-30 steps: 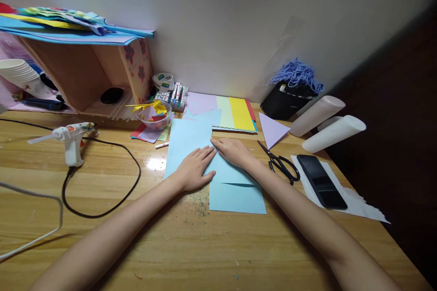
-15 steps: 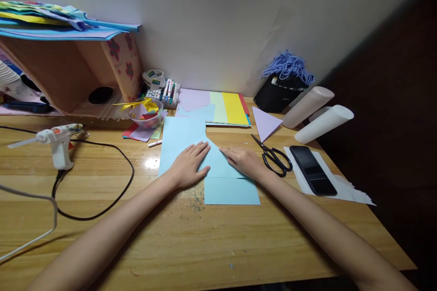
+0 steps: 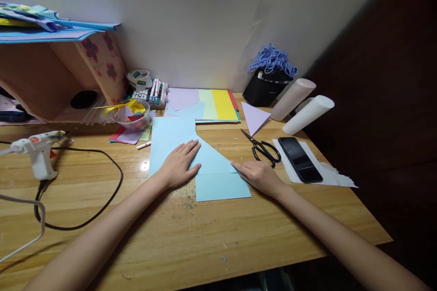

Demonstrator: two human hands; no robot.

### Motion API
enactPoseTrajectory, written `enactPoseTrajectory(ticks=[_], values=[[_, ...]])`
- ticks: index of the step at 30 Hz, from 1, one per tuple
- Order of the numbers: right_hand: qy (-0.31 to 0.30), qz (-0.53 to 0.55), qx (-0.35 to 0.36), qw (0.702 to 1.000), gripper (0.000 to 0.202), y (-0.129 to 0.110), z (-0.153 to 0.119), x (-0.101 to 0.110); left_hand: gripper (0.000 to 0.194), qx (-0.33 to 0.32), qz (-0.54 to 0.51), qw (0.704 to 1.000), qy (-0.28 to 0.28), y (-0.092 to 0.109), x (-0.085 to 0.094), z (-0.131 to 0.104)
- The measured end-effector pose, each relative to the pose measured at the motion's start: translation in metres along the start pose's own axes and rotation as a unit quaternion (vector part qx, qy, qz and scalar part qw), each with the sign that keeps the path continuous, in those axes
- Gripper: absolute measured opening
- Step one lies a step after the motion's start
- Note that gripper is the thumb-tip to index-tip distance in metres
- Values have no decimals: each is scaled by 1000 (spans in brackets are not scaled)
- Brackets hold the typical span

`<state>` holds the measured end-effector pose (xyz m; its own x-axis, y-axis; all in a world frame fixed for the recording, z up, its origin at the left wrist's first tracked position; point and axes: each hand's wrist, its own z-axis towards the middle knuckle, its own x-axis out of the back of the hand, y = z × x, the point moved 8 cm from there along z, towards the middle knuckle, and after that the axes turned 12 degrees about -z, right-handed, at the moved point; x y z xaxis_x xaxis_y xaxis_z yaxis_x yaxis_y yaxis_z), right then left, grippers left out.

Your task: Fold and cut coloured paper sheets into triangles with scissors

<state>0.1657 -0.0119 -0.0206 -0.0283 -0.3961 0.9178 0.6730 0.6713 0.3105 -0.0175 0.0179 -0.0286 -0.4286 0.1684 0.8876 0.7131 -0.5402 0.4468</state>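
Blue paper: flat, mid worktop, short of the front edge. Left hand: grip released, palm down on the paper. Right hand: fingertips at the slanted edge's lower end; grip cannot be told. Advised: paper held still, even pressure along that edge.

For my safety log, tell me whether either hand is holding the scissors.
No, the scissors lie on the table, while the left hand and right hand touch blue paper.

Left hand flat on blue paper, right hand at its slanted edge (scissors nearby)
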Motion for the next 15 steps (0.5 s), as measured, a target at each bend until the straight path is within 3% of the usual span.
enactPoseTrajectory(ticks=[8, 15], values=[[-5, 12, 6, 1000, 36, 2, -29, 8, 59, 1, 11, 1000, -3, 0, -1, 1], [-20, 29, -19, 999, 29, 3, -30, 15, 59, -3, 14, 1000, 0, 0, -1, 0]])
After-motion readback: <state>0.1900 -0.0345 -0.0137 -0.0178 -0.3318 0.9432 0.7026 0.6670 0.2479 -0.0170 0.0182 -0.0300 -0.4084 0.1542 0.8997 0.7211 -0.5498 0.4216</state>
